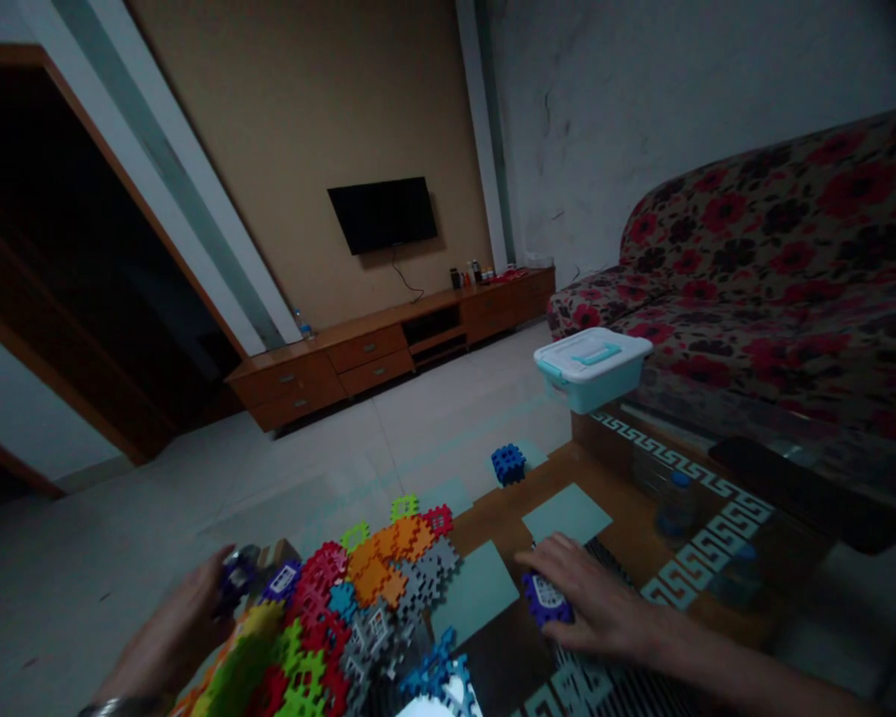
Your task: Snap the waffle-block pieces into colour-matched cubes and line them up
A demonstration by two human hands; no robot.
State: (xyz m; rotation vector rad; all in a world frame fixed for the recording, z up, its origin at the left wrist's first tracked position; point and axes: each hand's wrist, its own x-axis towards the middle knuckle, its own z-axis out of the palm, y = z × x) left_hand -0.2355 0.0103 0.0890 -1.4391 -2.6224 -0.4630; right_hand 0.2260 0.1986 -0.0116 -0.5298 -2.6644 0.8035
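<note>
Overall, a dim living room with a pale tiled floor [194, 518], a tan wall [269, 129] and a dark doorway in a wooden frame [67, 249] off to the left. Against the tan wall, a flat black wall-mounted television [382, 214] above a long, low wooden cabinet with drawers [373, 363], small bottles standing on its far end. To the right, a sofa with a red-and-black floral cover [762, 269], close beside a low glass-topped table with a grey meander border [706, 528].

At the table's far corner, a small teal plastic box with a white lid [591, 368]. Nearer the hands, a large heap of red, orange, grey, green and blue interlocking plastic waffle blocks [358, 607], spread over the table's near left side. Just beyond the heap, a small cube of blue waffle blocks [509, 464], and on the tabletop, two pale teal square cards [565, 513].

At the heap's left edge, the left hand [168, 627], its fingers clenched around a dark purple block [239, 578], partly blurred. Right of the heap, the right hand [597, 597], its fingers bent down and gripping a purple block with a white centre [545, 597] against the tabletop, beside the nearer teal card.
</note>
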